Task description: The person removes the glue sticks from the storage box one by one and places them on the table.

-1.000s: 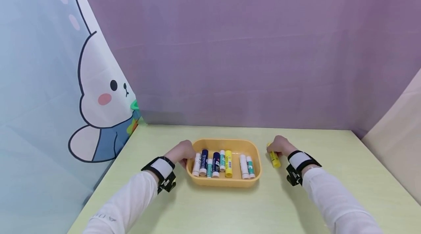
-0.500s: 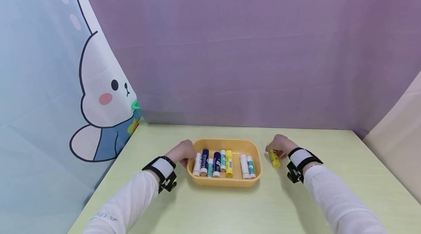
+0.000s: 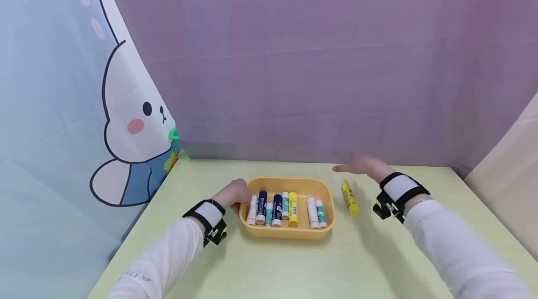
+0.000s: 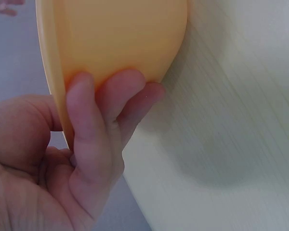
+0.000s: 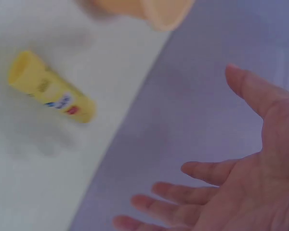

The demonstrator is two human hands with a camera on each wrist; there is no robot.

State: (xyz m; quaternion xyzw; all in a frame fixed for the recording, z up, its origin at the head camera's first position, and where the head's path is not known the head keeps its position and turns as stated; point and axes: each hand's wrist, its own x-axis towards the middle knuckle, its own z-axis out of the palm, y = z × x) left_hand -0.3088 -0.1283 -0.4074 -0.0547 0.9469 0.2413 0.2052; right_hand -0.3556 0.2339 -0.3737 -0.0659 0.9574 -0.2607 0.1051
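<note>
My left hand grips the left rim of a yellow-orange plastic basket; in the left wrist view its thumb is inside the wall or behind it, with fingers curled on the other face. Glue sticks lie in the basket: dark blue ones, white ones, teal-and-white ones and a yellow one. Outside, right of the basket, a yellow glue stick lies on the table. Above and behind it hovers my right hand, fingers spread, holding nothing.
The pale green table ends at a purple cloth backdrop. A blue curtain with a cartoon rabbit hangs at the left, and a whitish cloth at the right.
My right hand has let go of the yellow glue stick and risen up and away from it. The stick stays on the table. My left hand keeps its hold on the basket.
</note>
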